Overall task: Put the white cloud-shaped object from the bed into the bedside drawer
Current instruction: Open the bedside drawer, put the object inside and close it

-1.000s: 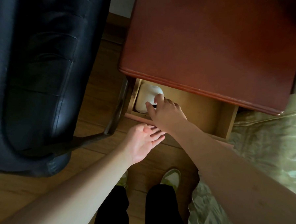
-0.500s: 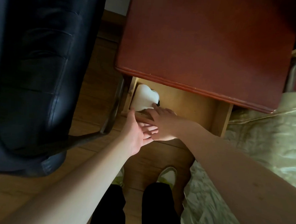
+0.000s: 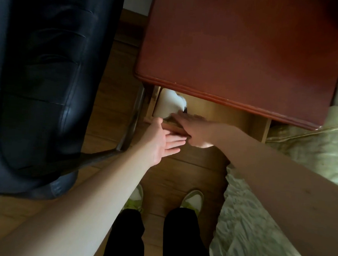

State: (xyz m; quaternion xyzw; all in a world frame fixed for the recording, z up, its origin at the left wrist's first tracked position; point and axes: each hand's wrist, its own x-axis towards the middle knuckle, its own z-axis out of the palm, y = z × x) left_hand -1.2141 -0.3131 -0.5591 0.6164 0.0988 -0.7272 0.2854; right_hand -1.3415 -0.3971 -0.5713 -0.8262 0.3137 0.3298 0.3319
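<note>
The white cloud-shaped object point(image 3: 168, 105) lies in the left end of the open bedside drawer point(image 3: 231, 116), partly under the nightstand's top. My right hand point(image 3: 195, 129) rests flat over the drawer's front edge, fingers spread toward the object and apart from it. My left hand point(image 3: 159, 142) is open, palm up, against the drawer front just below and left of the right hand. Neither hand holds anything.
The red-brown nightstand top point(image 3: 242, 49) overhangs the drawer. A black leather chair point(image 3: 45, 78) with a metal frame stands close on the left. The bed's pale green cover point(image 3: 278, 192) lies at the right. My legs and shoes point(image 3: 191, 199) stand on the wooden floor below.
My right hand let go of the white object and pulled back from inside the drawer to its front edge. My left hand rose to the drawer front. The drawer shows less opening than before.
</note>
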